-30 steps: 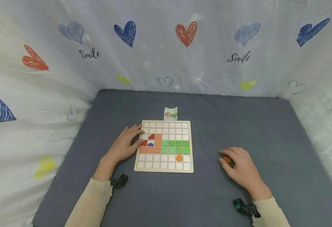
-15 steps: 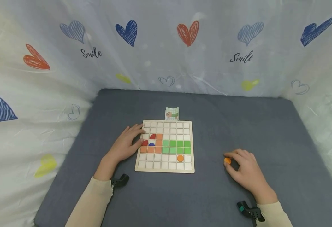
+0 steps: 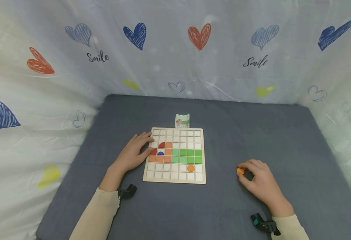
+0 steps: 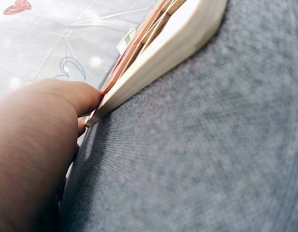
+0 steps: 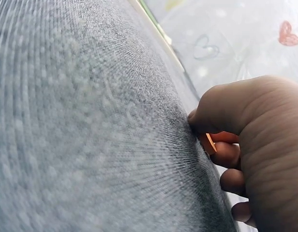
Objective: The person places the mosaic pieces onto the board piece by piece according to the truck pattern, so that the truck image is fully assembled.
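Note:
My left hand [image 3: 129,152] rests along the left edge of a wooden grid board [image 3: 163,182], fingers fairly straight, its thumb touching the rim in the left wrist view. The board holds rows of green tiles [image 3: 190,152], orange tiles [image 3: 159,158], red quarter-round tiles [image 3: 161,145] and a tile with a blue half-round [image 3: 160,153]. An orange disc [image 3: 191,168] lies in a lower cell. Well to the board's right, my right hand [image 3: 260,180] pinches a small orange piece [image 5: 207,144] between thumb and fingers, low over the cloth. The hand partly hides its shape.
A small printed card [image 3: 182,120] with a coloured grid picture stands against the board's far edge. Grey cloth [image 3: 193,210] covers the table. Behind and at the sides hangs a white curtain [image 3: 220,66] with hearts on it.
My right hand has shifted slightly right and nearer me, and more of the orange piece shows at its fingertips. My left hand stays on the board's edge.

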`<state>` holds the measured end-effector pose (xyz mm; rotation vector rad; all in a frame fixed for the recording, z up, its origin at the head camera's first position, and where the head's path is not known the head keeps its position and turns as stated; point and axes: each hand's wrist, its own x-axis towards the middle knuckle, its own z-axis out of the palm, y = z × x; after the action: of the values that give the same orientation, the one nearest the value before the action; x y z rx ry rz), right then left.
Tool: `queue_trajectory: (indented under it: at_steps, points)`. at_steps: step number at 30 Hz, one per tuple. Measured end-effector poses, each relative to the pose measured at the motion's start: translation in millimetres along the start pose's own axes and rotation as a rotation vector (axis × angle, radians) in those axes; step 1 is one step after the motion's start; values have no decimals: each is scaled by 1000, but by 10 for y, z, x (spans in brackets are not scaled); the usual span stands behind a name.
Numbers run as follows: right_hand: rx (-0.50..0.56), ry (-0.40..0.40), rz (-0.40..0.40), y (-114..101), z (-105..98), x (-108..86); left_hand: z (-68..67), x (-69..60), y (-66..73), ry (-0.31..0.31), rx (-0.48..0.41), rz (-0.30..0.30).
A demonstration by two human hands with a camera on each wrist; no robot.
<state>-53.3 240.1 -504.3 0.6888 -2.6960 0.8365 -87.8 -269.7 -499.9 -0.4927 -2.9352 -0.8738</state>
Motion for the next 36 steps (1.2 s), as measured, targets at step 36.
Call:
queue_trajectory:
  at_steps: [36]
  points:
    - [76,35,-349,-414,425,516,30,9,-35,20,6,29]
